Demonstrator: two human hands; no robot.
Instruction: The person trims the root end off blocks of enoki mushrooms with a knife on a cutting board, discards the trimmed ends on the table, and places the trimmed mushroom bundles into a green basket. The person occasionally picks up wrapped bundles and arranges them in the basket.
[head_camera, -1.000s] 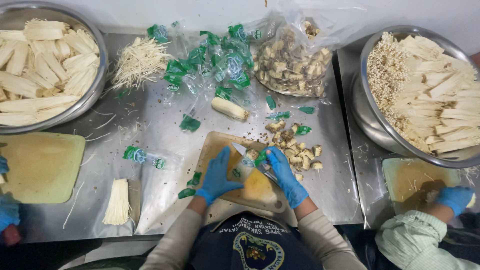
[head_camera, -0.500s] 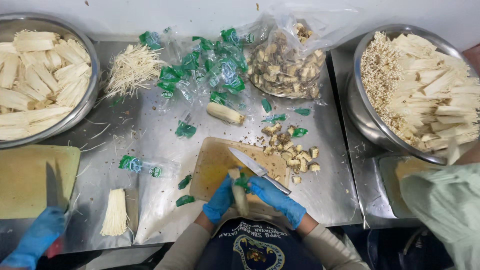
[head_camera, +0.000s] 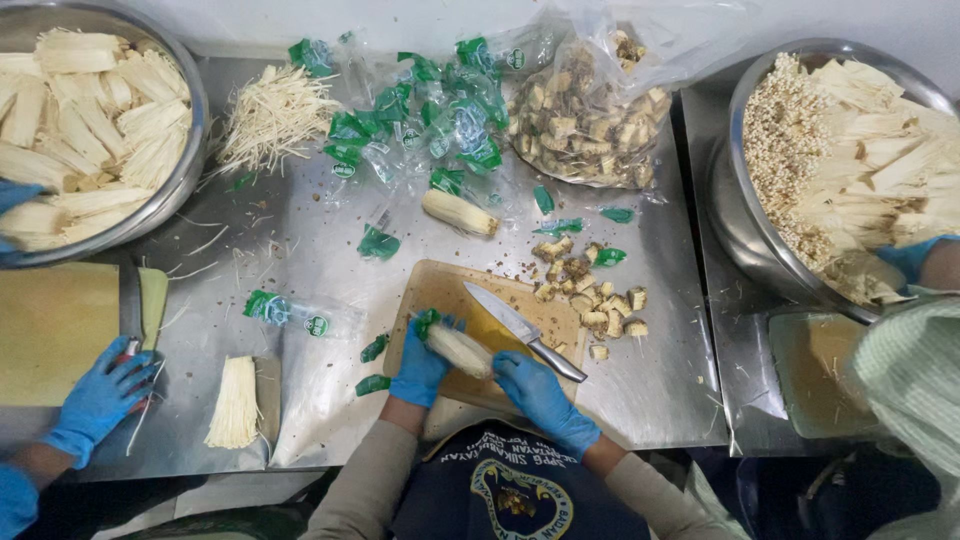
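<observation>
**Mushroom bundle gripped over the cutting board**

The pale mushroom bundle (head_camera: 458, 349) lies across the near part of the wooden cutting board (head_camera: 450, 290), its green-wrapped end toward the left hand (head_camera: 420, 365), whose gloved fingers curl around it. The right hand (head_camera: 540, 395) closes its fingers round the handle of a knife (head_camera: 510, 322), blade slanting up-left just beside the bundle. Cut root ends (head_camera: 590, 300) crowd the board's right edge. Bare steel table (head_camera: 300, 250) lies open to the left, up to another person's blue-gloved hand (head_camera: 100, 395).
</observation>
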